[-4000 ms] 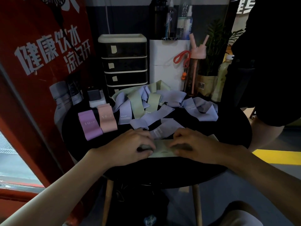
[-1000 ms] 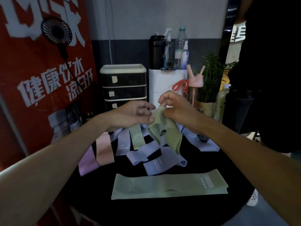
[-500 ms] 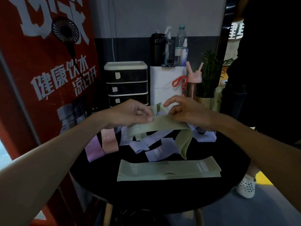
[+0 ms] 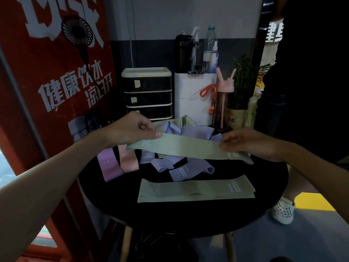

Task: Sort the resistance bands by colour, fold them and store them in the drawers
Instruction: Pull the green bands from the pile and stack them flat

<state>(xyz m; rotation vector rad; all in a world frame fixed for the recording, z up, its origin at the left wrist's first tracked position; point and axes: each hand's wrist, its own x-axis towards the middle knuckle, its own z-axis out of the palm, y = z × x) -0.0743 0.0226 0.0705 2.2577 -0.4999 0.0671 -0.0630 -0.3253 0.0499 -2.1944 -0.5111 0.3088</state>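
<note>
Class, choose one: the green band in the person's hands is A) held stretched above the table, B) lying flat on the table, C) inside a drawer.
A: the left hand and right hand each pinch an end of the green band, spanning it above the table.

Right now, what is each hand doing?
Left hand: pinching one end of the pale green fabric resistance band.
Right hand: gripping its other end.

On your table, the flat band lies at 6 o'clock, the loose pile at 12 under the stretched band, two folded bands at 9. Behind, at 11, stands the drawer unit.
</note>
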